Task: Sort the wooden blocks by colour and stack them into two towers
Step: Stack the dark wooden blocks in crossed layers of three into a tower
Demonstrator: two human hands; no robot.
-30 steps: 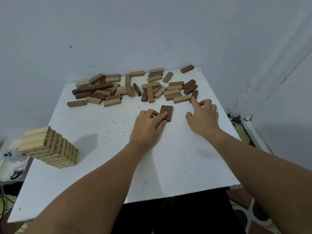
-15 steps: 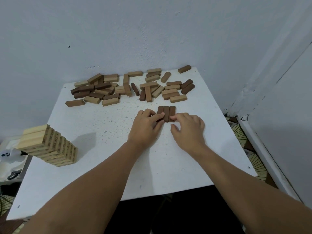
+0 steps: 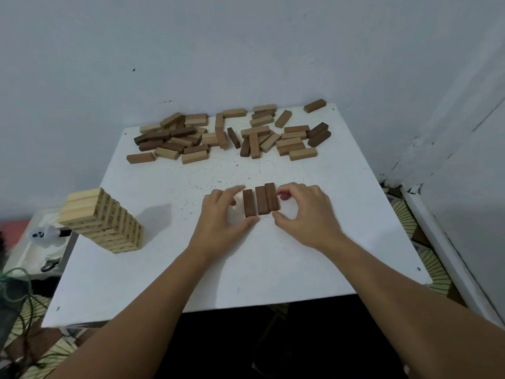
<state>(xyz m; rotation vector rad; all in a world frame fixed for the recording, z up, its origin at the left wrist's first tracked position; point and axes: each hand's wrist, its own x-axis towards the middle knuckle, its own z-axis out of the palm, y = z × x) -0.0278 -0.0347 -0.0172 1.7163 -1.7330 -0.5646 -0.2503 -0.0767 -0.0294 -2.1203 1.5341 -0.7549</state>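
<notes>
Three dark blocks (image 3: 261, 199) lie side by side near the middle of the white counter (image 3: 164, 269), lengthwise away from the person; the left one sits slightly apart from the other two. They are framed by both hands. The left hand (image 3: 225, 214) is curled around the left block, forefinger at its far end and thumb at its near end. The right hand (image 3: 303, 212) is curled beside the right block, fingertips at its side; whether it is actually pinched cannot be told.

The blocks are judged light, rigid and smooth, so they would slide easily and are best taken by the long sides or squeezed together at the ends.

A tower of pale blocks (image 3: 105, 222) stands at the left edge. Mixed loose blocks (image 3: 226, 132) remain heaped at the far edge. No container is seen on the counter.
</notes>
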